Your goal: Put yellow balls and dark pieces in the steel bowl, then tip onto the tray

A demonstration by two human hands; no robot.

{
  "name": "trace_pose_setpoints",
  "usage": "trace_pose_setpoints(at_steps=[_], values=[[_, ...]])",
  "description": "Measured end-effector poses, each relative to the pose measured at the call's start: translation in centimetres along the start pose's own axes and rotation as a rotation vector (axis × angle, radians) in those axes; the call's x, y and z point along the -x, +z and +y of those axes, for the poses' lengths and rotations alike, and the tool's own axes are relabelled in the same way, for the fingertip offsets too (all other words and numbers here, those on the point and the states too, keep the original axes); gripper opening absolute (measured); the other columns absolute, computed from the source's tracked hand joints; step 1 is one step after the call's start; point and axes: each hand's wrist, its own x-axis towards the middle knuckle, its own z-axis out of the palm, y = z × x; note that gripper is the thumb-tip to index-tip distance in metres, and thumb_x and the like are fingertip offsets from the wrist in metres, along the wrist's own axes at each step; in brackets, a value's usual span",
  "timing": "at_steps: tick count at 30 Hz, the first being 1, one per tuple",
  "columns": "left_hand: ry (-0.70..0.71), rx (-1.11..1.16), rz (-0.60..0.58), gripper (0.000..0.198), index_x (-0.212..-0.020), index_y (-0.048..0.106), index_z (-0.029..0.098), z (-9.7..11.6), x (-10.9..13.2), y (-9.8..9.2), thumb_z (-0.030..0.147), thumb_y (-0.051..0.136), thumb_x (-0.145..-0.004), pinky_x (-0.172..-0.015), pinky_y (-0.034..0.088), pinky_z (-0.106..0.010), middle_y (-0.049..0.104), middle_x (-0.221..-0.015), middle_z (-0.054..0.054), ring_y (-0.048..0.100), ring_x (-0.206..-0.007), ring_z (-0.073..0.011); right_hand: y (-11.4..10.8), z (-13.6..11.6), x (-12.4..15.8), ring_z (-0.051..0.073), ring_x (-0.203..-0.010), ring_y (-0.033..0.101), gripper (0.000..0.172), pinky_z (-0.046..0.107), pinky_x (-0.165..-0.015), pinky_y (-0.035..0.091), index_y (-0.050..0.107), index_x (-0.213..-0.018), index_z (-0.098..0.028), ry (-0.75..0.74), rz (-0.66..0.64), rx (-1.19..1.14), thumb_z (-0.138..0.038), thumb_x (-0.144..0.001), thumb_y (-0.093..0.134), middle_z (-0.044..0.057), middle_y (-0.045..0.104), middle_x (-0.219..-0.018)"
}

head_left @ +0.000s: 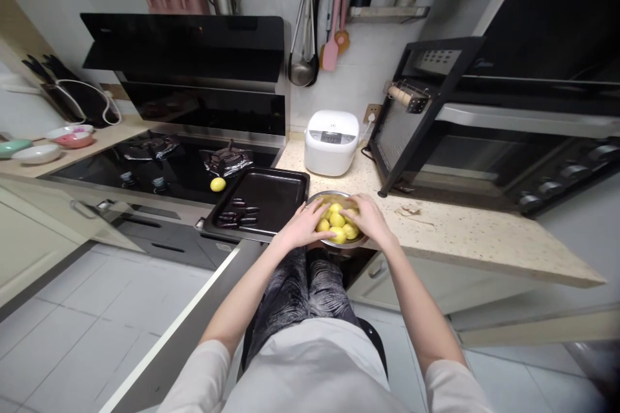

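A round metal bowl (356,243) full of yellow lemons (338,219) stands at the counter's front edge, close to my body. My left hand (301,226) reaches over its left side, fingers stretched out and thumb against the front lemons. From the right comes my right hand (368,216), its fingers spread over the fruit at that side. Both hands touch the lemons or the bowl's rim; I cannot tell whether either grips one. Left of the bowl lies a black baking tray (281,190) with several small dark elongated pieces (238,213) on it.
One lemon (217,184) sits on the black cooktop (188,174). A white rice cooker (332,142) stands behind the bowl. To the right is an oven (484,155) in a black rack. An open drawer (194,316) extends at my left; bowls (72,137) lie far left.
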Motion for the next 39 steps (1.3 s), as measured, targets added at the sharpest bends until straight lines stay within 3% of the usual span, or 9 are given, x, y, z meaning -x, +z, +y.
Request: trace_pose_setpoints(at_steps=[3, 6, 9, 13, 18, 23, 28, 33, 39], values=[[0.025, -0.003, -0.013, 0.094, -0.160, 0.041, 0.024, 0.2, -1.2, 0.0, 0.066, 0.076, -0.083, -0.130, 0.008, -0.068, 0.037, -0.168, -0.020, 0.026, -0.161, -0.0395, -0.7, 2.7, 1.2, 0.028, -0.097, 0.070, 0.031, 0.040, -0.088, 0.055, 0.068, -0.106, -0.017, 0.254, 0.095, -0.119, -0.042, -0.088, 0.069, 0.013, 0.075, -0.097], [0.044, 0.006, 0.010, 0.099, -0.160, 0.041, 0.025, 1.0, -2.1, 1.0, 0.072, 0.076, -0.080, -0.130, 0.008, -0.068, 0.035, -0.169, -0.020, 0.023, -0.161, -0.0412, -0.6, 3.8, 2.7, 0.022, -0.057, 0.066, 0.031, 0.033, -0.060, 0.055, 0.066, -0.086, -0.018, 0.424, -0.070, -0.251, -0.049, -0.089, 0.066, 0.003, 0.066, -0.056], [0.021, 0.040, -0.022, 0.099, -0.162, 0.039, 0.028, 1.8, -2.8, 2.2, 0.072, 0.074, -0.081, -0.127, 0.015, -0.071, 0.029, -0.172, -0.020, 0.022, -0.161, -0.0421, -0.2, 2.9, 3.6, 0.019, -0.042, 0.060, 0.034, 0.028, -0.046, 0.050, 0.064, -0.074, -0.019, 0.423, -0.171, -0.305, -0.047, -0.092, 0.061, 0.002, 0.062, -0.046], [0.003, 0.056, 0.020, 0.095, -0.163, 0.035, 0.030, 2.3, -3.3, 2.7, 0.066, 0.074, -0.084, -0.127, 0.011, -0.071, 0.024, -0.174, -0.018, 0.019, -0.163, -0.0401, -1.6, 0.5, 2.2, 0.020, -0.045, 0.065, 0.029, 0.026, -0.047, 0.050, 0.066, -0.074, -0.017, 0.390, -0.181, -0.256, -0.033, -0.093, 0.050, 0.004, 0.067, -0.051], [-0.113, 0.102, 0.316, 0.095, -0.166, 0.025, 0.031, 1.5, -3.6, 1.0, 0.059, 0.072, -0.088, -0.129, 0.005, -0.069, 0.019, -0.176, -0.016, 0.018, -0.163, -0.0378, -4.4, -4.8, -3.4, 0.024, -0.061, 0.073, 0.030, 0.030, -0.065, 0.054, 0.072, -0.087, -0.014, 0.264, -0.131, -0.032, -0.024, -0.092, 0.045, 0.006, 0.070, -0.058], [-0.292, 0.257, 0.573, 0.090, -0.168, 0.018, 0.030, -1.6, -4.2, -0.6, 0.040, 0.067, -0.094, -0.131, 0.019, -0.057, 0.014, -0.176, -0.015, 0.018, -0.164, -0.0330, -2.4, -12.1, -8.8, 0.033, -0.103, 0.074, 0.027, 0.038, -0.088, 0.052, 0.073, -0.103, -0.012, 0.119, -0.109, 0.186, -0.021, -0.096, 0.048, 0.021, 0.078, -0.104], [-0.407, 0.361, 0.758, 0.091, -0.168, 0.018, 0.026, -4.4, -4.3, -1.4, 0.026, 0.067, -0.091, -0.129, 0.032, -0.042, 0.027, -0.167, -0.017, 0.033, -0.158, -0.0290, 0.1, -16.3, -11.4, 0.033, -0.112, 0.071, 0.028, 0.038, -0.093, 0.050, 0.071, -0.111, -0.012, -0.016, -0.145, 0.307, -0.018, -0.099, 0.047, 0.023, 0.074, -0.116], [-0.507, 0.364, 0.791, 0.083, -0.162, 0.036, 0.028, -6.1, -3.9, -2.1, 0.022, 0.069, -0.086, -0.125, 0.039, -0.041, 0.041, -0.156, -0.014, 0.051, -0.145, -0.0297, 1.3, -18.1, -12.2, 0.032, -0.110, 0.071, 0.033, 0.037, -0.089, 0.050, 0.065, -0.124, -0.007, -0.128, -0.163, 0.379, -0.016, -0.103, 0.041, 0.025, 0.074, -0.114], [-0.574, 0.323, 0.721, 0.074, -0.153, 0.048, 0.024, -7.4, -3.7, -1.3, 0.018, 0.072, -0.083, -0.124, 0.039, -0.047, 0.045, -0.151, -0.016, 0.048, -0.145, -0.0334, 2.1, -18.5, -11.9, 0.033, -0.104, 0.073, 0.041, 0.036, -0.085, 0.052, 0.055, -0.136, -0.001, -0.172, -0.159, 0.432, -0.019, -0.099, 0.055, 0.029, 0.074, -0.109]])
